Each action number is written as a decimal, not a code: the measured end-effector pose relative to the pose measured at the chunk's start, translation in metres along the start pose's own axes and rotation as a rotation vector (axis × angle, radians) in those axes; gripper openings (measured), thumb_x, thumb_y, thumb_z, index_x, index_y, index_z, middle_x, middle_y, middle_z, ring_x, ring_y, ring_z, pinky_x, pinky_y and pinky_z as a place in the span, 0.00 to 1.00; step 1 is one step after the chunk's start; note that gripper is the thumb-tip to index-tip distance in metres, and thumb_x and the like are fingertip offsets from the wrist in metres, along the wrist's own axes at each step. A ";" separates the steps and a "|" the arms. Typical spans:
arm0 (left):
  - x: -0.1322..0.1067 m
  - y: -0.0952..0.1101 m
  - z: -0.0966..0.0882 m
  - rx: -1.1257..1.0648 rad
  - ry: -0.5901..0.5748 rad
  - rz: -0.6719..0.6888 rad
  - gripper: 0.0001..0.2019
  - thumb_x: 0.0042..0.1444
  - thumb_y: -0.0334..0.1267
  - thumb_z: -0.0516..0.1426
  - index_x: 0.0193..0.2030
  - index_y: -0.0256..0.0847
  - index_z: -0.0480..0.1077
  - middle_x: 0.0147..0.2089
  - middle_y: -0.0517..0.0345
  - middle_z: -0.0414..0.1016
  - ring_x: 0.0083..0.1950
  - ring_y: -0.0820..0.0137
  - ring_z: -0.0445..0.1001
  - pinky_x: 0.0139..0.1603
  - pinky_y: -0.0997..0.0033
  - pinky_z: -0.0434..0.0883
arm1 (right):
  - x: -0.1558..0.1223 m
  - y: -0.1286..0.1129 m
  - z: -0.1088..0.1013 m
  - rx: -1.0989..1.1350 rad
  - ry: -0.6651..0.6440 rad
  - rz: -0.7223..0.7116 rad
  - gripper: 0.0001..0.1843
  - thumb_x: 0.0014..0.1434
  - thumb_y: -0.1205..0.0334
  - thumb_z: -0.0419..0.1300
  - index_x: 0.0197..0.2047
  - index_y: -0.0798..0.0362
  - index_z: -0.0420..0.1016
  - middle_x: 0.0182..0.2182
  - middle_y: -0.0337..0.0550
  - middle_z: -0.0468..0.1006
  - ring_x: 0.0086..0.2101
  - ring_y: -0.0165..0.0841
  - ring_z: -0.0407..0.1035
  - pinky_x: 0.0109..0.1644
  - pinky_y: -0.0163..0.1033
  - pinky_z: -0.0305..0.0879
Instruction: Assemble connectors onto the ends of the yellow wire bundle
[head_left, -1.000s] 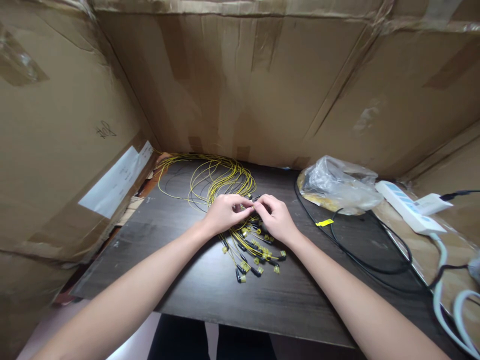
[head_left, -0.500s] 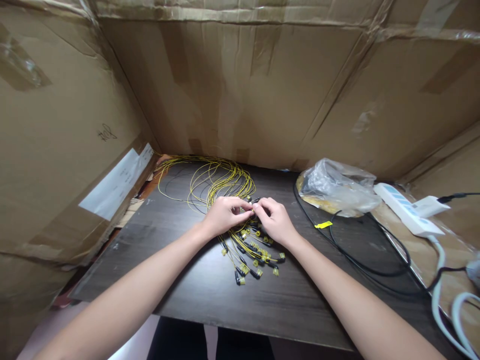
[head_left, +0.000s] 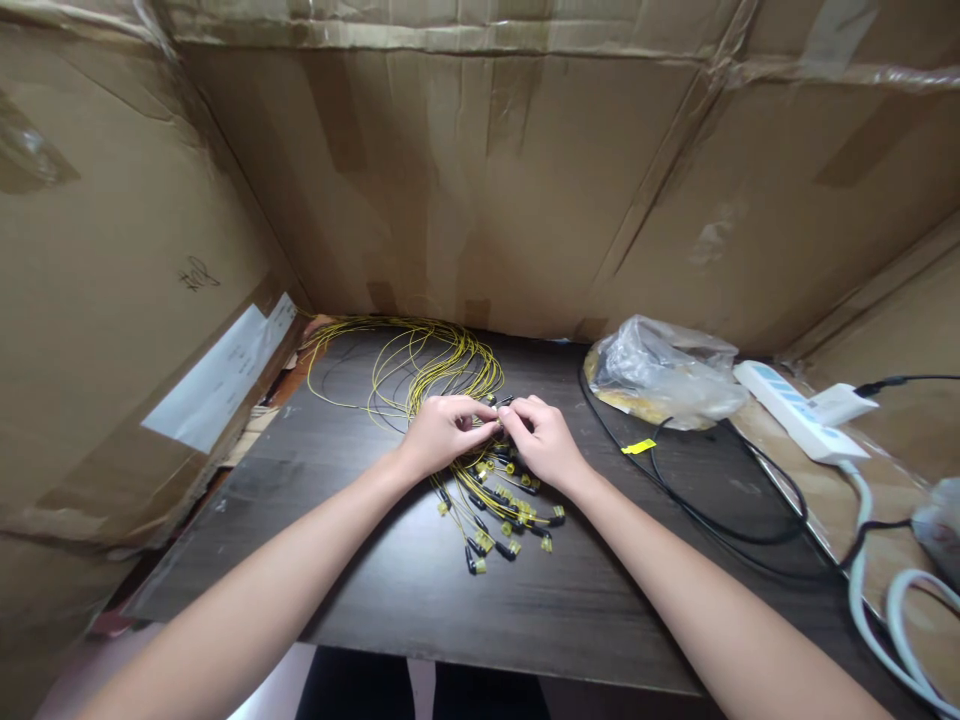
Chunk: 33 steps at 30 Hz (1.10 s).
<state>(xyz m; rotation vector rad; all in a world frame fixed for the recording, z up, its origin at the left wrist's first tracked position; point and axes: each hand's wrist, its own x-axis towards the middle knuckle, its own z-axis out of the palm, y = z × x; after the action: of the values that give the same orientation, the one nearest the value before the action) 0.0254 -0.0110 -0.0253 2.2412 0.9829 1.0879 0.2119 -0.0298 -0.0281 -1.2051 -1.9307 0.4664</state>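
A coil of thin yellow cables (head_left: pixel 420 365) lies at the back of the dark wooden table (head_left: pixel 390 590). Their ends fan out toward me as several black connectors with yellow caps (head_left: pixel 502 515). My left hand (head_left: pixel 442 432) and my right hand (head_left: pixel 544 440) meet fingertip to fingertip just above that fan. Both hands are closed in a pinch on one small cable end between them; the piece itself is mostly hidden by my fingers.
Cardboard walls (head_left: pixel 480 180) enclose the table at the back and left. A crumpled clear plastic bag (head_left: pixel 664 375) lies right of my hands. A black cord (head_left: pixel 697 515) with a yellow tag (head_left: pixel 638 447) loops nearby. A white power strip (head_left: pixel 787 420) sits at far right.
The hands stay pinched together at the same spot over the connectors. Only the camera has shifted slightly, sliding the scene a little to the left.
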 end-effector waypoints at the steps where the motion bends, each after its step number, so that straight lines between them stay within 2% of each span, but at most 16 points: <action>1: 0.000 0.001 0.000 0.002 0.000 -0.003 0.05 0.57 0.34 0.64 0.38 0.39 0.82 0.30 0.58 0.80 0.25 0.77 0.68 0.29 0.77 0.64 | 0.000 0.000 0.000 0.009 0.007 0.000 0.21 0.67 0.57 0.51 0.22 0.50 0.62 0.21 0.39 0.67 0.28 0.34 0.62 0.35 0.39 0.56; 5: 0.001 0.002 -0.001 0.003 -0.004 -0.018 0.05 0.57 0.35 0.64 0.38 0.39 0.82 0.29 0.58 0.80 0.25 0.77 0.68 0.28 0.77 0.64 | 0.000 -0.001 -0.001 0.095 0.039 0.022 0.10 0.63 0.59 0.55 0.30 0.51 0.69 0.28 0.40 0.72 0.30 0.34 0.65 0.35 0.38 0.59; 8: 0.000 0.001 0.000 -0.003 0.003 -0.014 0.05 0.57 0.36 0.64 0.37 0.38 0.81 0.28 0.58 0.79 0.24 0.77 0.68 0.27 0.77 0.64 | 0.000 0.001 0.000 0.123 0.036 0.057 0.06 0.60 0.61 0.56 0.31 0.51 0.70 0.28 0.40 0.73 0.29 0.33 0.64 0.34 0.38 0.59; 13: -0.001 0.000 0.002 0.000 0.006 -0.006 0.05 0.57 0.36 0.64 0.37 0.38 0.82 0.27 0.58 0.79 0.24 0.77 0.68 0.27 0.77 0.64 | -0.001 0.002 0.001 0.085 0.037 0.075 0.09 0.62 0.60 0.54 0.31 0.51 0.69 0.26 0.39 0.72 0.29 0.33 0.64 0.34 0.38 0.58; 18: 0.000 0.003 0.000 0.000 0.013 -0.019 0.06 0.58 0.37 0.63 0.38 0.38 0.81 0.29 0.57 0.80 0.24 0.77 0.68 0.27 0.77 0.65 | 0.000 0.002 -0.001 0.084 0.019 0.059 0.08 0.62 0.61 0.54 0.32 0.51 0.70 0.30 0.41 0.74 0.32 0.35 0.66 0.37 0.39 0.60; 27: 0.000 0.003 -0.001 -0.030 0.013 -0.027 0.07 0.58 0.38 0.64 0.38 0.38 0.82 0.30 0.56 0.81 0.24 0.76 0.68 0.27 0.77 0.65 | -0.001 0.002 -0.003 0.056 0.004 0.005 0.08 0.61 0.62 0.56 0.30 0.51 0.71 0.28 0.41 0.73 0.33 0.36 0.66 0.38 0.40 0.60; 33: 0.000 0.001 -0.001 -0.049 0.005 -0.013 0.07 0.58 0.38 0.64 0.38 0.36 0.82 0.29 0.56 0.81 0.25 0.76 0.68 0.27 0.77 0.64 | 0.000 0.001 -0.003 0.048 -0.037 -0.009 0.16 0.66 0.58 0.53 0.26 0.50 0.68 0.25 0.40 0.71 0.31 0.35 0.64 0.38 0.39 0.58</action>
<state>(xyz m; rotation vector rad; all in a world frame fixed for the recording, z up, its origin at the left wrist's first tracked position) 0.0248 -0.0117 -0.0244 2.1911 0.9614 1.1001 0.2142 -0.0297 -0.0269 -1.1643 -1.9441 0.5308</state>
